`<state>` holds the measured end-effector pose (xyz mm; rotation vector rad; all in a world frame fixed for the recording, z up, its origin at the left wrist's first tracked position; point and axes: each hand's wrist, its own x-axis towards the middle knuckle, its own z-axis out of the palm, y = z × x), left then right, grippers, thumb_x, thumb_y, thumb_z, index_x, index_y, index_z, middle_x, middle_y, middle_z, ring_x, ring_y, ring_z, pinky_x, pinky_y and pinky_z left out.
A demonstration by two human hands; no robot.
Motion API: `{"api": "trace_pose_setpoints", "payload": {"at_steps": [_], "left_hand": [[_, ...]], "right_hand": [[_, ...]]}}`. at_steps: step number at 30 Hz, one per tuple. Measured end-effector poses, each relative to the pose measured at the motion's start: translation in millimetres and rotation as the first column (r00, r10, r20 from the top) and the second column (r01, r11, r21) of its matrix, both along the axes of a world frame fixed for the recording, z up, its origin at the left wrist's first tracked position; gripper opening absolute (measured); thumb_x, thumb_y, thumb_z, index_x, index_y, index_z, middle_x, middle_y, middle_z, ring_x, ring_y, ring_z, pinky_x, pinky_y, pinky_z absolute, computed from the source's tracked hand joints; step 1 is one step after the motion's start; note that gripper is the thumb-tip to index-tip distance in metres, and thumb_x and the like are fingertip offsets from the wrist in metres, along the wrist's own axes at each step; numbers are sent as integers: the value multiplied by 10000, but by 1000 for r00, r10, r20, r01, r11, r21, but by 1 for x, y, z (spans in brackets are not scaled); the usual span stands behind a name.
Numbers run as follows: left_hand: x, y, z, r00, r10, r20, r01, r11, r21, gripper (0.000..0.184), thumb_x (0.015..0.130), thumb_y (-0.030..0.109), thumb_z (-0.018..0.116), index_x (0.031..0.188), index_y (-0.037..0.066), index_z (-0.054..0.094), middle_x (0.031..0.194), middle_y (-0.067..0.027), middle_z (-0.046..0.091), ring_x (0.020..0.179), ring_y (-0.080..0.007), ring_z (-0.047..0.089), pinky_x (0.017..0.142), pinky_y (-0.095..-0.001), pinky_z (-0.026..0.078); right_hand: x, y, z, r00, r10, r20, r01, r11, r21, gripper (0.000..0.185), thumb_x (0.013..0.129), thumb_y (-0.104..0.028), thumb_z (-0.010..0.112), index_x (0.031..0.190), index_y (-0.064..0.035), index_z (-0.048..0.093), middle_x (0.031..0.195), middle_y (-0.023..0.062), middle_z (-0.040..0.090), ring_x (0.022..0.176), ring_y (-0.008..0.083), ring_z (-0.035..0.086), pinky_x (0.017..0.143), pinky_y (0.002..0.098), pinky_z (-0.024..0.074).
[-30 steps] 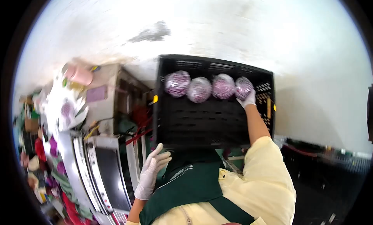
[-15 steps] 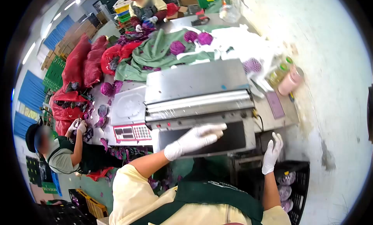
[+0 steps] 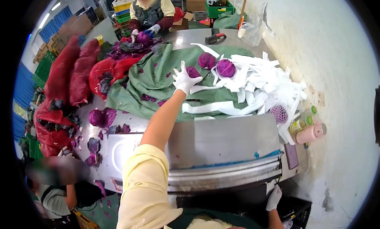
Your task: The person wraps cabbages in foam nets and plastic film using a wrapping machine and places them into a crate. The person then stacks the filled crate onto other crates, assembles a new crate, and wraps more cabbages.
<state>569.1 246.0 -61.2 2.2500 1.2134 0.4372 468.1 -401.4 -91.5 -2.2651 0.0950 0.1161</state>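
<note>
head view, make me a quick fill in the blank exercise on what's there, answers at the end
1. The left hand is at a purple cabbage that lies on a ____ cloth.
2. The left hand and the right hand both wear ____ gloves.
3. Just right of that cabbage, ____ more bare cabbages sit side by side.
4. The long, bulging bags at the picture's left are ____ in colour.

Missing words: green; white; two; red.

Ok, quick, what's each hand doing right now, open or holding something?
Left hand: open, fingers spread at a cabbage.
Right hand: by the machine; can't tell if it's open or holding anything.
</note>
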Motion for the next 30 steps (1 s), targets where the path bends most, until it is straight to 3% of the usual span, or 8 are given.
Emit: {"api": "trace_pose_setpoints", "payload": {"at_steps": [4,8,14,16,18,21,24,30], "left_hand": [[38,-11,4,939,17,-344,33,990,138,1173,535,475,849,1475,337,160,1505,-175,196,1331,-445,285,1000,-590,357],[57,39,-21,984,0,-180,27,989,148,856,520,377,845,1295,277,494,1231,-169,467,1106,-387,527,857,-440,521],[-27,56,3,858,8,513,103,977,-187,855,569,389,868,1270,50,513,1129,-194,565,998,-279,599,905,-373,493],[-85,33,42,898,-139,418,160,987,-16,850,564,359,869,1262,26,516,1083,-184,584,951,-271,612,901,-361,490],[-154,12,81,904,-335,265,292,938,189,839,555,338,862,1260,37,522,1128,-199,562,986,-289,596,916,-357,473],[-245,-60,148,967,-243,-77,254,892,375,811,552,287,837,1278,131,510,1176,-216,508,1089,-372,532,956,-385,440],[-326,-100,168,936,-197,-292,303,872,384,787,517,236,837,1236,188,520,1232,-187,480,1097,-386,522,912,-421,467],[-422,-152,151,844,-158,-512,299,932,205,934,485,244,841,1331,168,453,1269,-252,441,1119,-431,496,944,-444,441]], "right_hand": [[6,9,-13,981,-161,-111,172,980,102,393,964,-212,392,634,0,397,534,23,341,518,113,318,491,337,269],[17,1,-33,967,-201,-158,225,963,151,393,960,-205,407,610,-28,391,524,-13,334,499,88,317,474,316,248],[10,-7,-22,983,-157,-95,167,980,110,373,956,-194,418,628,-16,421,532,-14,338,504,86,319,479,318,251],[5,-53,-64,999,37,3,-37,998,-41,284,992,-277,422,824,-72,524,674,-53,367,603,38,334,532,223,286],[4,-6,9,978,-42,-205,85,975,206,273,956,-170,457,792,37,526,700,18,434,670,133,433,633,307,387],[24,-37,-4,998,56,33,-61,985,160,209,943,-134,470,909,50,561,786,48,522,766,155,503,712,308,428],[76,1,67,895,219,387,-242,970,10,203,937,-95,457,1024,44,576,893,88,588,872,173,541,805,307,439],[139,173,148,541,754,372,-824,564,54,225,901,-112,505,1014,38,628,912,102,642,878,190,598,812,278,457]]}}
